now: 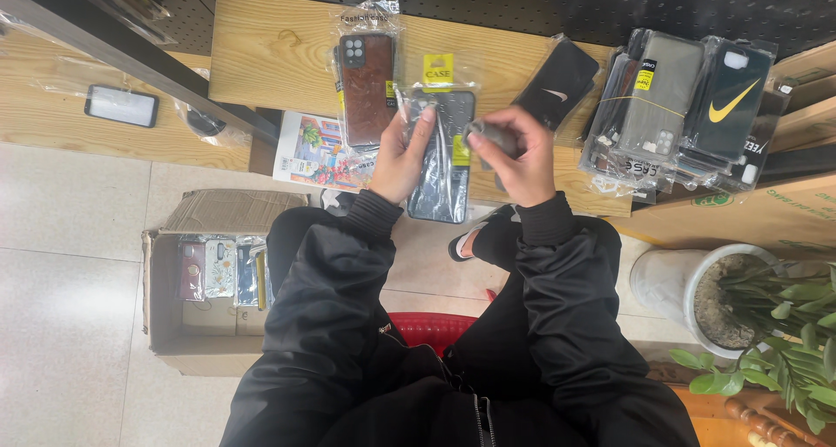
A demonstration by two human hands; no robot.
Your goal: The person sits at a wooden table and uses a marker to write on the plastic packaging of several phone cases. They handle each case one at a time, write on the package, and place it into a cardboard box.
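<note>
My left hand (402, 155) grips the upper left edge of a clear plastic sleeve (442, 164) that holds a dark phone case with a yellow label. My right hand (520, 155) is curled around a small grey object (493, 134) next to the sleeve's top right corner. Both hands hover over the front edge of a low wooden shelf (261, 55). A brown phone case in a clear bag (366, 86) lies on the shelf just behind my left hand. A black packaged case (562, 81) lies behind my right hand.
A stack of packaged phone cases (688, 107) sits at the right of the shelf. A colourful printed card (313, 151) lies at the shelf edge. An open cardboard box (178, 325) with several cases stands on the tiled floor at left. A white plant pot (675, 282) stands at right. A phone (122, 106) lies at far left.
</note>
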